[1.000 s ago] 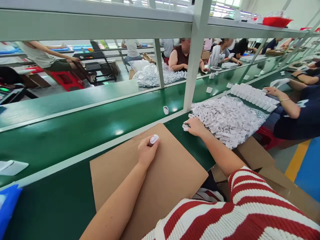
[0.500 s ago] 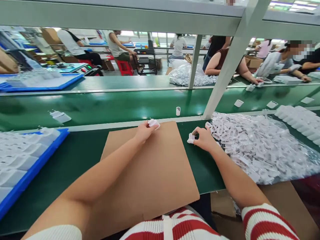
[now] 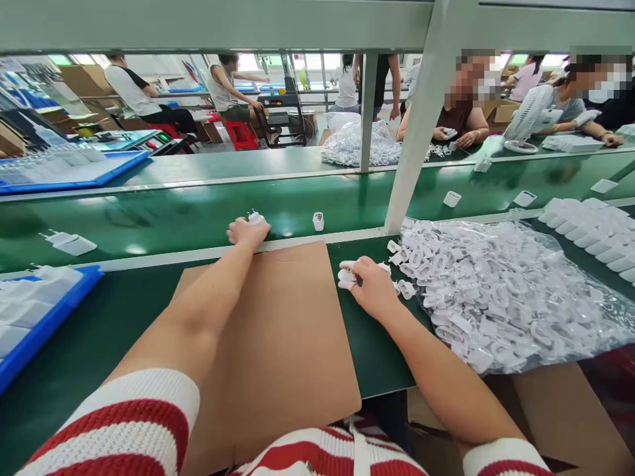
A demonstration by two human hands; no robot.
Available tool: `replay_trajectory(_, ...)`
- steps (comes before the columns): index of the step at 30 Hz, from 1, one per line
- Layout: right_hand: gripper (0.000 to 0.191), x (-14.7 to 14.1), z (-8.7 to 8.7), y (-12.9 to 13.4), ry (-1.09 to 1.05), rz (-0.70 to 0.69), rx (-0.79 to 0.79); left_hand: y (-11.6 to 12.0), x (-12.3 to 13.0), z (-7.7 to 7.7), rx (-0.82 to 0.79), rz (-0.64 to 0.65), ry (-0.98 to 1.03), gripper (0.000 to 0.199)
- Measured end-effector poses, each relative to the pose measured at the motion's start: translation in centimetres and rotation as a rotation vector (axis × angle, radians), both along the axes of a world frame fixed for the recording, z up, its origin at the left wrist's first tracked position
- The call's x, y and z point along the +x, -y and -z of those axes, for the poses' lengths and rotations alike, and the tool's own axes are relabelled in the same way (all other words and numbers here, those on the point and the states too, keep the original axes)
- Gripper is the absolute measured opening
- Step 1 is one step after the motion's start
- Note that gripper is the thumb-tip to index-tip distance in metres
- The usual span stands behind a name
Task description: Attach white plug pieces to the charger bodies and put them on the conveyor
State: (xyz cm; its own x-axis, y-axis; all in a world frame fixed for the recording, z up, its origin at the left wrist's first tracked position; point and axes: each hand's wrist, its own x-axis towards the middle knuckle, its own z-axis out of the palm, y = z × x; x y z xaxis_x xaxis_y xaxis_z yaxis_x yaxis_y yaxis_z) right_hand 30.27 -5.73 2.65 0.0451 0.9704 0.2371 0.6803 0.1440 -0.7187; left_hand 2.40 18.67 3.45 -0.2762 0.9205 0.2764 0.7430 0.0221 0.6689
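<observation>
- In the head view, the left hand [image 3: 248,231] is closed round a white plug [image 3: 256,218]. Two thin pins stick up from its top, away from the palm, maybe so that they do not get bumped.
- That plug is over the near edge of the green belt [image 3: 198,211]. It is hard to tell if it touches the belt.
- The right hand [image 3: 372,284] is lower and closer to the body. Its thumb and fingers are curled in and seem to pinch a small white part [image 3: 346,277]. The fingers hide most of it, so its shape is hard to see.
- Just right of the right hand, a few loose white parts [image 3: 407,289] lie on the dark green table [image 3: 133,311].
- Past them is a big pile of white parts [image 3: 496,291] on a clear plastic bag [image 3: 610,317]. It is probably there so that the right hand can reach it easily.
- A flat brown cardboard sheet [image 3: 278,330] lies below and between the hands, perhaps to keep things from getting scratched.
- Ahead of the gap between the hands, another plug [image 3: 318,221] sits alone on the belt.
- Left of the left hand, one more plug [image 3: 72,243] lies on the belt with its pins pointing away from that hand.
- Nearer the left elbow, a blue tray [image 3: 54,328] holds white plugs side by side, maybe to keep them neat.
</observation>
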Motion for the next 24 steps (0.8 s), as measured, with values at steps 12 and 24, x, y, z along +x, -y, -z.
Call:
replay_trajectory(12,0.030,-0.1,-0.5,-0.9,-0.994,0.066,-0.303,-0.4,11.3,1.7,-0.084,0.347,-0.033,0.038)
replay_trajectory(24,0.029,-0.6,-1.1,-0.6,-0.802,-0.037,-0.119,16.1,3.9,2.2,-0.196,1.043,0.208,0.052)
